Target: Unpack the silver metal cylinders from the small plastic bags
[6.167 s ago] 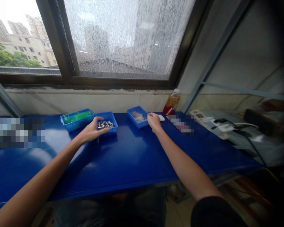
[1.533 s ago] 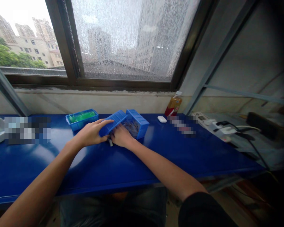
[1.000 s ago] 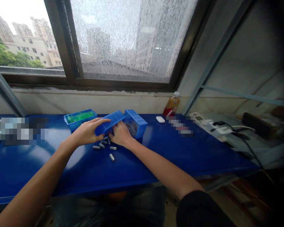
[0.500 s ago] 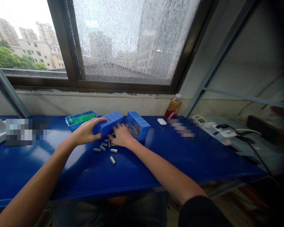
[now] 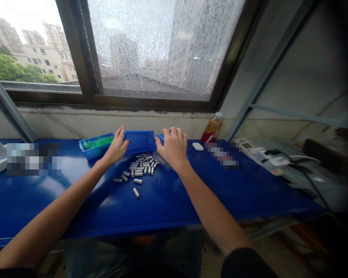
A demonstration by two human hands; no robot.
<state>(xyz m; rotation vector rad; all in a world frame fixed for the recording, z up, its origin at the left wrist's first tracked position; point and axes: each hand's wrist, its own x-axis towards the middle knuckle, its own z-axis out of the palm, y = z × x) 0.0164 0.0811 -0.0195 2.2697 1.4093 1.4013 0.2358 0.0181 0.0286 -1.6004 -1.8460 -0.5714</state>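
A pile of short silvery metal hex standoffs [image 5: 139, 168] lies on the blue table, with several loose ones towards the front. Behind the pile a blue plastic bin [image 5: 139, 141] faces me with its inside showing. At that bin's left side, my left hand [image 5: 118, 146] grips the edge between thumb and fingers. My right hand [image 5: 174, 146] is curled over a second blue bin [image 5: 160, 137], most of which it hides. Under the right hand, clear plastic bags [image 5: 162, 161] lie beside the standoffs; their contents cannot be made out.
Left of the bins stands a blue tray [image 5: 88, 153] holding green material [image 5: 98, 143]. To the right are a small white case [image 5: 197, 146], a bottle of amber drink [image 5: 212, 129] and power strips with cables [image 5: 258, 156]. A window ledge runs behind the table.
The left bin has been tipped back from over the standoffs, exposing the pile. My right hand has moved from the standoffs up and right onto the second bin, and clear bags now show below it.
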